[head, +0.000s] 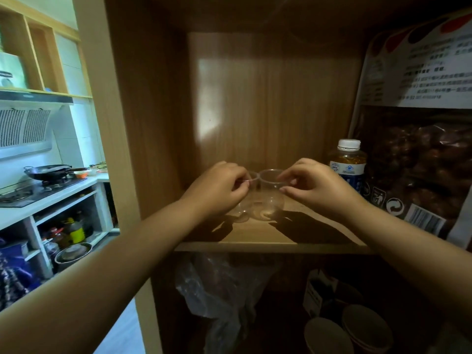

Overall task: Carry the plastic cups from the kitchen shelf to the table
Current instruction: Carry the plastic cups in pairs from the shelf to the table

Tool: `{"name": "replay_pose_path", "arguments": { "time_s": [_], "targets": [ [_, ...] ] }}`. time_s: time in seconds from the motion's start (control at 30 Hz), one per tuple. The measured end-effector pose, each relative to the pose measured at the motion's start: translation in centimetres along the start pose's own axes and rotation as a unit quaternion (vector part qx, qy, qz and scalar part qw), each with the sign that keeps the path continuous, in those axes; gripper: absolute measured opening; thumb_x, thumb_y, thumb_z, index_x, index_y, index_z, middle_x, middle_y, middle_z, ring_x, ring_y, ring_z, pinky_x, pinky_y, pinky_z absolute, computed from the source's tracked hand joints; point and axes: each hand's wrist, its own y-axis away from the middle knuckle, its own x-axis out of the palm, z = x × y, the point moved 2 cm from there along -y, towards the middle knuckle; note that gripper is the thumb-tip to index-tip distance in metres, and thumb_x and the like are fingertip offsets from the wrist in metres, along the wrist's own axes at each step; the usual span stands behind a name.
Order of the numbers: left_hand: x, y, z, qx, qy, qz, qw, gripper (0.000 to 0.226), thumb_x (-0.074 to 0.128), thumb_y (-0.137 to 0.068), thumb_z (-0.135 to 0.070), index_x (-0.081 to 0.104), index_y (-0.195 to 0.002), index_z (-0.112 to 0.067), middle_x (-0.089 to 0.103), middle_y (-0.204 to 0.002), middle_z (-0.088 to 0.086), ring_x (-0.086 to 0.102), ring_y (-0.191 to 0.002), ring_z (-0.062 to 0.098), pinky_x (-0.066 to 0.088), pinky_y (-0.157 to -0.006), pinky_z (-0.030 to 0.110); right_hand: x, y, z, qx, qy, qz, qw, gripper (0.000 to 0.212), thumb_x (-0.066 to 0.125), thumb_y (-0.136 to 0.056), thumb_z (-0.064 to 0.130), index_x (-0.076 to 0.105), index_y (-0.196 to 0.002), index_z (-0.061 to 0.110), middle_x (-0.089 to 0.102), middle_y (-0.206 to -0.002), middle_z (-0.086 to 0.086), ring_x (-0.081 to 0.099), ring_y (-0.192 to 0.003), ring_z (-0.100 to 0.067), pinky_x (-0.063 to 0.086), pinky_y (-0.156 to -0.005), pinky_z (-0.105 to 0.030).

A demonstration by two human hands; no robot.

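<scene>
hands pinch clear cup rims: left hand (217,186) one cup (244,200), right hand (316,185) another (271,198); labels unreadable.

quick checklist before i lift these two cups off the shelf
1. Left hand grips the left cup at its rim: ok, fingers pinch it.
2. Right hand grips the right cup at its rim: ok, fingers on the rim.
3. Cups empty: ok, both look clear with nothing inside.
4. Cups free of each other: cannot tell, the rims meet or overlap.
5. Bottle clear of the right hand: ok, but it stands just behind it.
6. Path out over the shelf front edge: ok, nothing between cups and edge.
</scene>
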Motion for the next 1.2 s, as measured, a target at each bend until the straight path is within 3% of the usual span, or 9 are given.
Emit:
{"name": "replay_pose_path", "arguments": {
  "time_s": [0.2, 0.43, 0.5, 0.63, 0.8, 0.97, 1.1, 1.2],
  "targets": [
    [-3.4, 4.5, -1.6, 0.039, 0.021, -0.027, 0.999, 0.014, 0.049, -0.089, -0.029, 0.062, -0.091, -0.023, 0.059, -0.083, -0.010, 0.048, -0.081, 0.004, 0.039, -0.065, 0.020, -1.4, 2.9, 4.0, -0.036, -0.035, 0.004, 0.999, 0.012, 0.064, -0.079, 0.034, 0.065, -0.090, 0.030, 0.055, -0.095, 0.013, 0.056, -0.085, -0.001, 0.053, -0.074, -0.021],
    [-8.4, 10.3, -1.6, 0.045, 0.005, -0.067, 0.997, 0.024, 0.044, -0.083, -0.035, 0.063, -0.087, -0.022, 0.060, -0.079, -0.009, 0.049, -0.076, 0.005, 0.039, -0.068, 0.022, -0.9, 4.0, 9.9, -0.101, -0.072, 0.015, 0.992, 0.023, 0.056, -0.070, 0.048, 0.063, -0.082, 0.030, 0.057, -0.091, 0.011, 0.059, -0.082, -0.006, 0.055, -0.073, -0.026],
    [-10.1, 12.3, -1.2, 0.021, 0.002, -0.079, 0.997, 0.019, 0.045, -0.083, -0.035, 0.062, -0.086, -0.025, 0.057, -0.077, -0.015, 0.050, -0.077, 0.002, 0.039, -0.068, 0.017, 0.0, 3.6, 12.0, -0.126, -0.082, 0.017, 0.988, 0.023, 0.054, -0.067, 0.052, 0.061, -0.078, 0.033, 0.056, -0.088, 0.012, 0.060, -0.079, -0.006, 0.055, -0.071, -0.024],
    [-14.3, 17.0, 0.5, -0.034, -0.012, -0.091, 0.995, 0.011, 0.051, -0.084, -0.032, 0.062, -0.082, -0.030, 0.056, -0.077, -0.022, 0.054, -0.078, 0.000, 0.038, -0.066, 0.010, 2.5, 2.2, 16.7, -0.179, -0.108, 0.009, 0.978, 0.008, 0.065, -0.072, 0.035, 0.065, -0.076, 0.029, 0.055, -0.081, 0.016, 0.061, -0.073, -0.007, 0.053, -0.063, -0.020],
    [-20.4, 24.0, 3.2, -0.096, -0.033, -0.099, 0.990, 0.014, 0.053, -0.085, -0.028, 0.067, -0.084, -0.026, 0.061, -0.080, -0.016, 0.056, -0.079, 0.001, 0.039, -0.068, 0.010, 7.3, 0.1, 24.8, -0.229, -0.188, 0.044, 0.954, 0.011, 0.068, -0.073, 0.033, 0.067, -0.074, 0.023, 0.061, -0.080, 0.002, 0.063, -0.071, -0.015, 0.054, -0.065, -0.037],
    [-26.8, 33.0, 6.0, -0.179, -0.077, -0.098, 0.976, 0.021, 0.050, -0.082, -0.030, 0.069, -0.087, -0.022, 0.062, -0.082, -0.016, 0.056, -0.079, 0.002, 0.041, -0.070, 0.012, 13.6, -1.2, 34.4, -0.278, -0.297, 0.107, 0.907, 0.006, 0.070, -0.076, 0.021, 0.066, -0.075, 0.017, 0.059, -0.083, -0.002, 0.063, -0.072, -0.016, 0.055, -0.071, -0.030],
    [-31.7, 41.3, 7.5, -0.253, -0.159, -0.092, 0.950, 0.013, 0.057, -0.081, -0.021, 0.068, -0.087, -0.021, 0.057, -0.080, -0.019, 0.051, -0.078, -0.005, 0.038, -0.071, 0.010, 19.7, -0.7, 43.1, -0.325, -0.327, 0.152, 0.874, 0.004, 0.070, -0.077, 0.021, 0.066, -0.077, 0.018, 0.059, -0.084, 0.005, 0.063, -0.076, -0.014, 0.054, -0.074, -0.036],
    [-35.0, 47.4, 7.7, -0.305, -0.201, -0.081, 0.927, 0.012, 0.055, -0.082, -0.022, 0.066, -0.086, -0.019, 0.057, -0.076, -0.014, 0.050, -0.078, -0.003, 0.037, -0.071, 0.010, 23.8, 0.5, 49.8, -0.368, -0.339, 0.175, 0.848, 0.006, 0.069, -0.077, 0.025, 0.066, -0.079, 0.022, 0.060, -0.085, 0.011, 0.062, -0.080, -0.009, 0.053, -0.076, -0.026]
  ]
}}
